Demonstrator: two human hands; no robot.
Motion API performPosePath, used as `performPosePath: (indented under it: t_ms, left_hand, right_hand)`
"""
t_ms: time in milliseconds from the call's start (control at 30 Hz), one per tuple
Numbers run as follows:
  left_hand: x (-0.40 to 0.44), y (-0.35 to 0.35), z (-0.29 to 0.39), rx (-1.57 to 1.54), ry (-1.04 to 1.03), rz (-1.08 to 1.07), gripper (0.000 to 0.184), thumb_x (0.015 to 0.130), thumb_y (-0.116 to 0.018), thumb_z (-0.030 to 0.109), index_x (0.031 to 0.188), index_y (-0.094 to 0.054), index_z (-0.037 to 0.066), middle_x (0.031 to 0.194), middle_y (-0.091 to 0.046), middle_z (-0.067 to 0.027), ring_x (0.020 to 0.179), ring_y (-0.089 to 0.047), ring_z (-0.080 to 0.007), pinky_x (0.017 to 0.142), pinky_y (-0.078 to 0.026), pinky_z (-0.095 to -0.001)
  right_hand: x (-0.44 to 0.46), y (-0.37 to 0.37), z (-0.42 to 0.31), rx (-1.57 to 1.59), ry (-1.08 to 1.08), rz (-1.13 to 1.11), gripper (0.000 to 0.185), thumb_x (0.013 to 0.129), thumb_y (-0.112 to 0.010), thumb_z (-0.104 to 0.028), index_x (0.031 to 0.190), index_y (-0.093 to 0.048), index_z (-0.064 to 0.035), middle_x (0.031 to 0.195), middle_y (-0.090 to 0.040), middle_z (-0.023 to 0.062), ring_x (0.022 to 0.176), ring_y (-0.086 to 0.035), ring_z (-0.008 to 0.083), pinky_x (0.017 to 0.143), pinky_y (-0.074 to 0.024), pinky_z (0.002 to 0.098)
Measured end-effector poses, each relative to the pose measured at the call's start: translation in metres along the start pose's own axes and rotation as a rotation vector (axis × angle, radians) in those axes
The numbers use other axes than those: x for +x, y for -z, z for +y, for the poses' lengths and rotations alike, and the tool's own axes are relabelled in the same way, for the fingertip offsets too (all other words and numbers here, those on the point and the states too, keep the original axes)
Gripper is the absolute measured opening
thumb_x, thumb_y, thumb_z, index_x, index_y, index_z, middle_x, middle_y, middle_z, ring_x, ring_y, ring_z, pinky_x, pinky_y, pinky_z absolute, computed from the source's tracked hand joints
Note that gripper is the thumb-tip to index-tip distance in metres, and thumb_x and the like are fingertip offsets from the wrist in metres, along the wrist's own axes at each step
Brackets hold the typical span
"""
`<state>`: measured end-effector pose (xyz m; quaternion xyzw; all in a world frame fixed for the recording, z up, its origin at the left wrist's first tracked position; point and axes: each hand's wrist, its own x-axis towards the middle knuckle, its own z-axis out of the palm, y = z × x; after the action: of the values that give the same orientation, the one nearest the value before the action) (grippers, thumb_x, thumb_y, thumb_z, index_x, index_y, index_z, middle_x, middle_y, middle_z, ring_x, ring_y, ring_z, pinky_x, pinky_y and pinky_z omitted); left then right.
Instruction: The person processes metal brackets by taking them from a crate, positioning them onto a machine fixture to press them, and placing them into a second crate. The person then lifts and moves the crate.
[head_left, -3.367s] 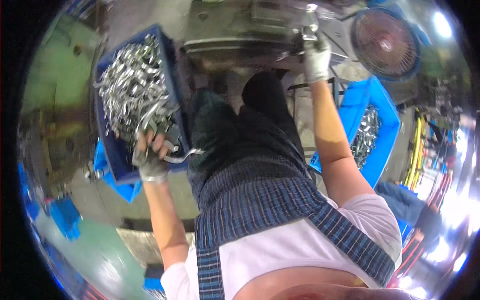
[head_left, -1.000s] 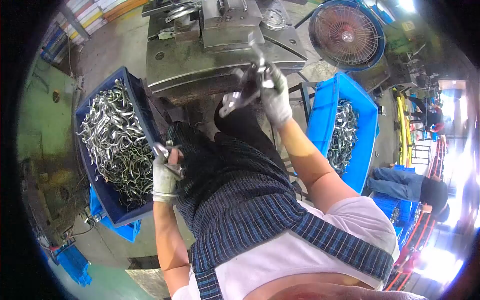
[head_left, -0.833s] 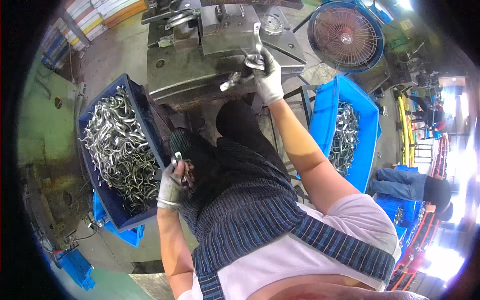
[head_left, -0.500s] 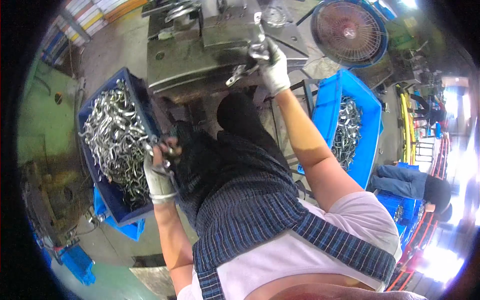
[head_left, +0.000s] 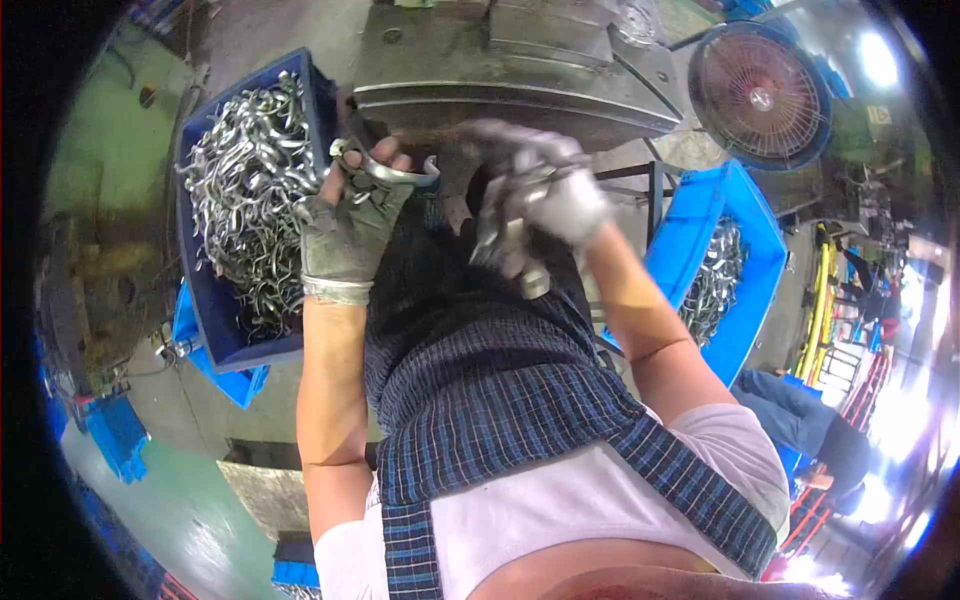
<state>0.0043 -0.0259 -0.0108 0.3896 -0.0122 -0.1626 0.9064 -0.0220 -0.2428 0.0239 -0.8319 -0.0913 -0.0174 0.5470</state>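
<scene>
My left hand (head_left: 350, 235), in a worn glove with bare fingertips, is closed on a curved shiny metal piece (head_left: 390, 175). It is beside the right rim of a dark blue crate (head_left: 322, 100) heaped with bent metal pieces (head_left: 250, 180). Over my lap, my right hand (head_left: 565, 200) wears a pale glove and is smeared by motion. Its fingers are wrapped round blurred, shiny metal pieces (head_left: 510, 225), whose exact kind I cannot make out.
A metal machine bed (head_left: 430, 75) lies in front of my knees. To the right stands a bright blue crate (head_left: 765, 235) holding more metal pieces (head_left: 715, 280). Behind it are a round fan (head_left: 760, 95) and, lower right, another person (head_left: 800, 415).
My right hand has drawn back from the machine bed towards my lap, bringing metal pieces. My left hand has moved up and right from the dark crate's edge with a metal piece. The view has shifted.
</scene>
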Motion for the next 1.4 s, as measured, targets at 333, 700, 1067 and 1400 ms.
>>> performPosePath:
  t_ms: [333, 700, 1067, 1400]
  left_hand:
    - [-0.003, 0.005, 0.023, 0.944, 0.248, 0.185, 0.028, 0.081, -0.055, 0.024, 0.093, -0.054, -0.001, 0.067, -0.058, -0.0065, 0.048, -0.049, -0.0086, 0.039, -0.033, -0.0190]
    - [-0.036, 0.025, -0.013, 1.015, 0.106, 0.187, 0.021, 0.079, -0.058, 0.013, 0.095, -0.057, 0.000, 0.054, -0.049, 0.0001, 0.043, -0.043, -0.0054, 0.039, -0.032, -0.0188]
    - [-0.038, 0.032, -0.015, 1.115, -0.165, 0.206, 0.020, 0.077, -0.062, 0.017, 0.067, -0.052, 0.002, 0.052, -0.041, 0.0035, 0.047, -0.034, -0.0037, 0.043, -0.028, -0.0209]
    - [-0.022, 0.015, 0.050, 1.413, 0.225, -0.292, 0.032, 0.076, -0.058, 0.032, 0.067, -0.058, 0.001, 0.049, -0.050, -0.0059, 0.044, -0.049, -0.0144, 0.045, -0.037, -0.0269]
  right_hand:
    - [-0.018, 0.004, 0.055, 0.203, 0.108, 0.360, 0.018, 0.073, -0.056, -0.010, 0.091, -0.056, -0.0082, 0.084, -0.059, 0.0068, 0.071, -0.058, 0.0153, 0.062, -0.0481, 0.0269]
    - [0.048, 0.039, 0.107, 0.244, 0.170, 0.781, 0.019, 0.083, -0.044, -0.002, 0.099, -0.055, 0.0006, 0.071, -0.051, -0.0032, 0.056, -0.044, 0.0008, 0.047, -0.0350, 0.0143]
    - [0.038, 0.037, 0.079, 0.321, 0.079, 0.786, 0.025, 0.074, -0.055, 0.001, 0.099, -0.055, 0.0003, 0.081, -0.058, 0.0018, 0.071, -0.050, 0.0052, 0.058, -0.0413, 0.0182]
    - [-0.019, 0.029, -0.017, -0.434, 0.325, -0.075, 0.041, 0.067, -0.048, -0.029, 0.099, -0.056, -0.0045, 0.105, -0.054, 0.0174, 0.070, -0.060, 0.0311, 0.063, -0.0480, 0.0327]
